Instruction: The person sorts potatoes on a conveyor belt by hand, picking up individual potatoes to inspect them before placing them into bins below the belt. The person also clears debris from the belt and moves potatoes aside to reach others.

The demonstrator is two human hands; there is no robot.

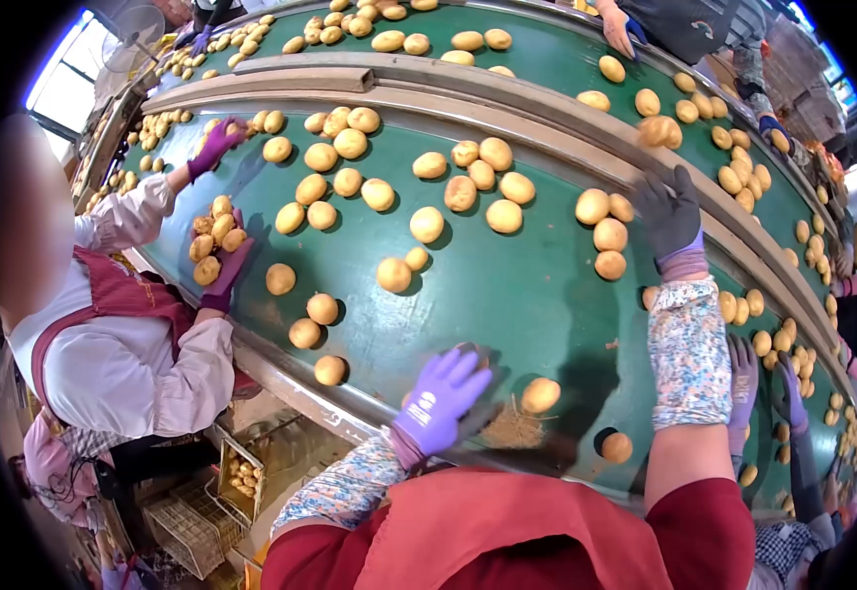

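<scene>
Belt: wide green moving belt (pixel 507 295), dotted with round yellow potatoes, long wooden rail (pixel 546 123) behind it.
Left hand (pixel 441 398): in a purple rubber glove, fingers spread flat over a mostly hidden yellow potato (pixel 467 348) close to the near edge, not closed around it.
Right hand (pixel 667 211): in a dark grey glove, fingers open, holding nothing, just beside three yellow potatoes (pixel 609 234) by the rail.
Straw bits (pixel 512 430): small heap just right of the left hand.
Helper: person in a white top, pink-purple gloves (pixel 222 280) hugging a bunch of potatoes (pixel 214 234), far left.
</scene>
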